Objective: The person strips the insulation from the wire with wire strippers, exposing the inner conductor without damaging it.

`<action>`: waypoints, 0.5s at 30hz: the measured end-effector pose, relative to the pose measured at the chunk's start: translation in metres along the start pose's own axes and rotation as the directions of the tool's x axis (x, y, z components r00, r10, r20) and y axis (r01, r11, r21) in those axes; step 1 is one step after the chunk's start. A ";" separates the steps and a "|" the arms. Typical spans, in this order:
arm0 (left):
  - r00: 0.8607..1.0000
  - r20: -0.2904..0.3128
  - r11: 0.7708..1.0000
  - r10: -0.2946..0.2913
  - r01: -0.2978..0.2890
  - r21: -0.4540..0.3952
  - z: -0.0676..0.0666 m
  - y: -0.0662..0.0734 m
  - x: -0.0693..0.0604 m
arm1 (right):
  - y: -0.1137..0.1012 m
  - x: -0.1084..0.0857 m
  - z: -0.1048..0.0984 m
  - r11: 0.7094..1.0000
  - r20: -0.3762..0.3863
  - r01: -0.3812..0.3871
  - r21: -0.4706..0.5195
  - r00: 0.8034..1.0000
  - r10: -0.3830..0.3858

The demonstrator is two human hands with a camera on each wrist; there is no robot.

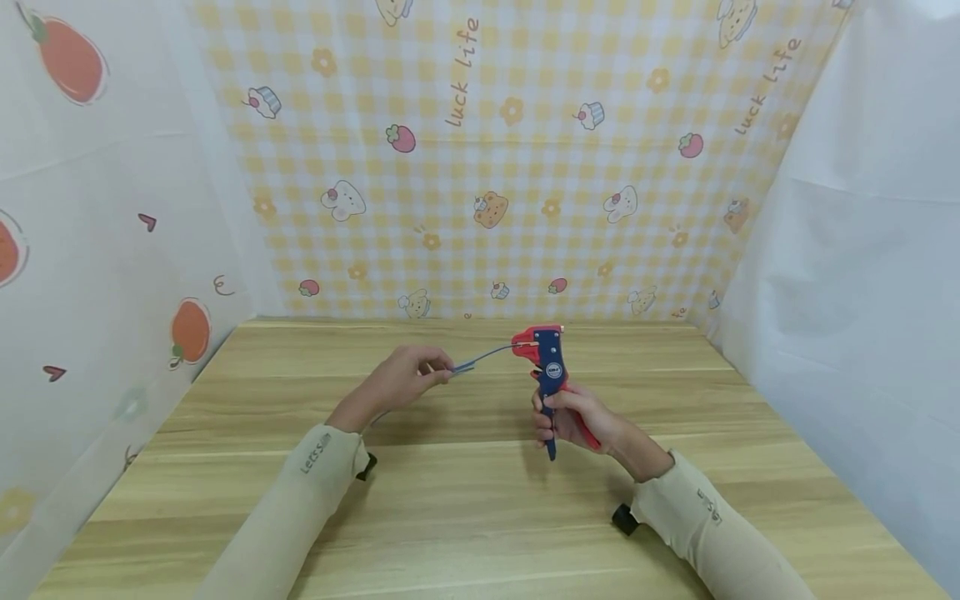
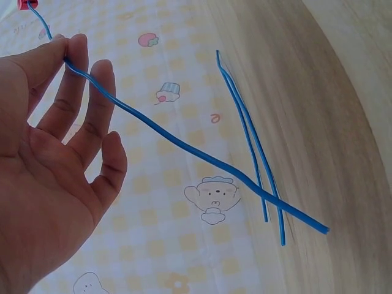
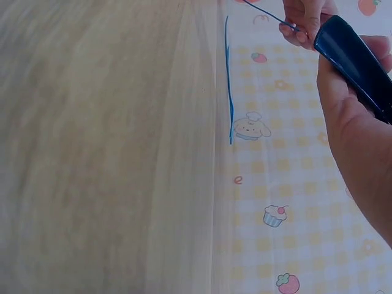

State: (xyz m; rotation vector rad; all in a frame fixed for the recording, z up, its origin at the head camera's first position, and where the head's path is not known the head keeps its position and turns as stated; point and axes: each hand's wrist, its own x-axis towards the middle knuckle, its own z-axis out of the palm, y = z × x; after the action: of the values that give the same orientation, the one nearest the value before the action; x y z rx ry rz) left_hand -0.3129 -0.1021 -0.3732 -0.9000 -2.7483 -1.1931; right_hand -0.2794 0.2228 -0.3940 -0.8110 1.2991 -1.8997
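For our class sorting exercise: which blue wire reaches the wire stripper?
The blue wire pinched by the left hand reaches the wire stripper; the other blue wires lie on the table.

Loose wires [image 2: 261, 154] lie on the table [image 1: 480, 517], left of the wire stripper [image 1: 550, 358].

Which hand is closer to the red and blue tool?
The right. The right hand is wrapped around the handle of the red and blue tool. The left hand is apart from it, off to its left, pinching a blue wire that reaches its red head.
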 end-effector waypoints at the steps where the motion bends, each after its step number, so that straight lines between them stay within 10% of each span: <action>1: 1.000 0.001 1.000 -0.001 0.001 0.001 0.000 0.000 0.000 | 0.000 0.000 0.000 1.000 -0.003 -0.001 -0.001 1.000 0.001; 15: 1.000 0.011 1.000 -0.007 0.007 0.009 -0.001 0.003 0.001 | 0.000 -0.001 0.002 1.000 -0.052 -0.020 -0.019 0.998 0.019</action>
State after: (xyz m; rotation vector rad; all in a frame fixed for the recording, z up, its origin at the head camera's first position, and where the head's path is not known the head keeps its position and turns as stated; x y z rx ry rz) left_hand -0.3129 -0.1009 -0.3704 -0.9002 -2.7655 -1.1792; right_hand -0.2775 0.2225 -0.3931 -0.7610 1.3535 -1.9072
